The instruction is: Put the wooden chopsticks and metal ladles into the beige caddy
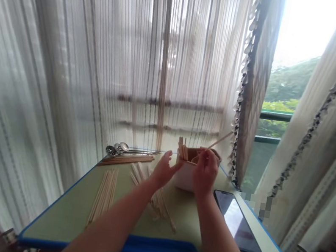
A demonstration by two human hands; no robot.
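A white container (183, 178) with a brown inside stands near the back of the table. Several pale wooden chopsticks (182, 149) poke up from its left end. My right hand (206, 171) is pinched at its front rim, gripping a single chopstick (221, 139) that slants up to the right. At the container's left side, my left hand (165, 170) has its thumb and fingers apart and holds nothing. Below that hand, loose chopsticks (162, 206) lie scattered, partly hidden by my left forearm. Further left, more chopsticks (106, 188) lie side by side in a row.
Metal ladles or spoons (119, 148) lie at the back left beside darker brown chopsticks (126, 160). A dark-screened phone or tablet (237, 223) rests on the right. The pale green table (59, 215) has a blue edge. Sheer curtains (194, 61) hang directly behind it.
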